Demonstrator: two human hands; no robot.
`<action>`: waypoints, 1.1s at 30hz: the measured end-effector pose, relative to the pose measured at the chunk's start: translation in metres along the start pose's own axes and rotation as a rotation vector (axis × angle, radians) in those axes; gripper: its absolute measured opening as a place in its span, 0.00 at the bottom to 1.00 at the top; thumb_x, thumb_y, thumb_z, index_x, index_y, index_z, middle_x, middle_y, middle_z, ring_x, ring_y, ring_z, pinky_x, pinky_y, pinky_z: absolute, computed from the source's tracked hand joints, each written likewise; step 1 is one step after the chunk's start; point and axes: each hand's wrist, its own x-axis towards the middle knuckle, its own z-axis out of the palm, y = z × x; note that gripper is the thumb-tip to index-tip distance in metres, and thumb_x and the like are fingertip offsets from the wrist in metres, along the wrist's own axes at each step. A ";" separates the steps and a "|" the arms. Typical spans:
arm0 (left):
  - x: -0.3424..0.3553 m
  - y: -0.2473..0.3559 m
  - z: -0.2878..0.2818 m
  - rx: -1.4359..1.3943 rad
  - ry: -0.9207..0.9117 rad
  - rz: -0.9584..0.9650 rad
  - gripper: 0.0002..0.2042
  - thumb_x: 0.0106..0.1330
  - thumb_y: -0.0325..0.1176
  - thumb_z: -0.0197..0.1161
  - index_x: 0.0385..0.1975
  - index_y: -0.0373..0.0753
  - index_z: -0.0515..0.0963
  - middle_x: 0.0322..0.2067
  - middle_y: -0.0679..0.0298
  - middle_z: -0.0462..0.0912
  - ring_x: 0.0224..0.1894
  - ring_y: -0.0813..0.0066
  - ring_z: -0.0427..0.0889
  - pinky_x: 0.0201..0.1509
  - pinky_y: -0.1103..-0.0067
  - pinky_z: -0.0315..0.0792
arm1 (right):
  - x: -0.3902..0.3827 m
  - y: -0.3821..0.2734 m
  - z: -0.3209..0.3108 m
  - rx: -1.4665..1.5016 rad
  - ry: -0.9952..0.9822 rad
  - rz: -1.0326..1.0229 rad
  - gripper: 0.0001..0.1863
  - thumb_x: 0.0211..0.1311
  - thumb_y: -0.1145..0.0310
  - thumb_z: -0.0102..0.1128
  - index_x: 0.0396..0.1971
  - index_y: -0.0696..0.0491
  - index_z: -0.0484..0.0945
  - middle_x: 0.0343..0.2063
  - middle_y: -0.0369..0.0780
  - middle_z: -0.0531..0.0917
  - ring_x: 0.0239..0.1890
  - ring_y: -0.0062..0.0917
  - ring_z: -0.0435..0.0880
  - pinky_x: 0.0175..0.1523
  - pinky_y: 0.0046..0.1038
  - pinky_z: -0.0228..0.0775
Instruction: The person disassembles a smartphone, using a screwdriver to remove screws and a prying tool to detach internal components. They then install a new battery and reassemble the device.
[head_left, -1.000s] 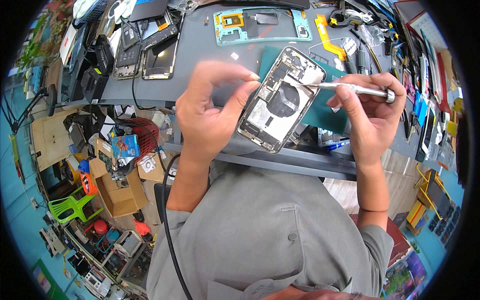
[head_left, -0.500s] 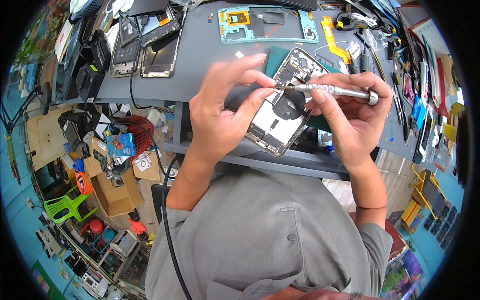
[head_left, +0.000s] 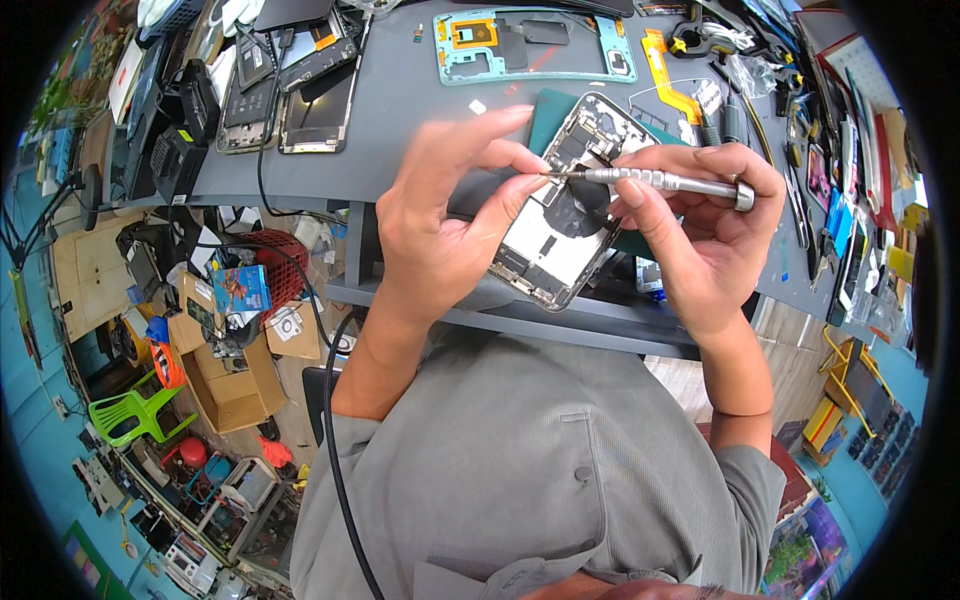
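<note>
My right hand (head_left: 712, 220) is closed around a silver precision screwdriver (head_left: 665, 181), held almost level with its tip toward the left. At that tip, my left hand (head_left: 450, 210) pinches thumb and forefinger together; anything small between them is too fine to make out. Beneath both hands an opened smartphone (head_left: 560, 225) lies tilted, its inner parts, white panel and a black round patch showing. The phone rests partly over a dark green mat (head_left: 548, 118) at the desk's near edge.
A light-blue phone frame (head_left: 535, 48) lies at the back of the grey desk (head_left: 400, 90). An orange flex cable (head_left: 668, 80) is right of it. Phone screens and parts (head_left: 315, 120) crowd the left; tools fill the right. A black cable (head_left: 335, 440) hangs over my left side.
Both hands and the screwdriver stay nearly in place. The view has shifted very slightly.
</note>
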 end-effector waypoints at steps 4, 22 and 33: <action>0.002 0.001 -0.001 0.019 -0.011 0.023 0.31 0.66 0.15 0.78 0.70 0.31 0.78 0.42 0.57 0.96 0.51 0.75 0.87 0.65 0.74 0.75 | 0.006 -0.006 0.000 -0.082 -0.047 -0.078 0.34 0.69 0.86 0.76 0.64 0.56 0.61 0.50 0.54 0.89 0.49 0.31 0.95 0.47 0.28 0.92; 0.006 0.001 0.000 0.111 0.028 0.078 0.34 0.65 0.19 0.81 0.73 0.32 0.79 0.40 0.64 0.98 0.43 0.77 0.78 0.54 0.79 0.76 | 0.045 -0.044 0.005 -0.476 -0.244 -0.272 0.32 0.65 0.84 0.80 0.65 0.61 0.71 0.50 0.45 0.86 0.50 0.29 0.95 0.46 0.25 0.91; 0.007 0.004 -0.005 0.285 0.011 0.228 0.29 0.65 0.20 0.78 0.69 0.32 0.84 0.44 0.66 0.98 0.46 0.72 0.82 0.54 0.75 0.75 | 0.043 -0.042 0.005 -0.497 -0.236 -0.266 0.32 0.65 0.84 0.80 0.64 0.61 0.72 0.50 0.45 0.87 0.50 0.28 0.95 0.47 0.26 0.91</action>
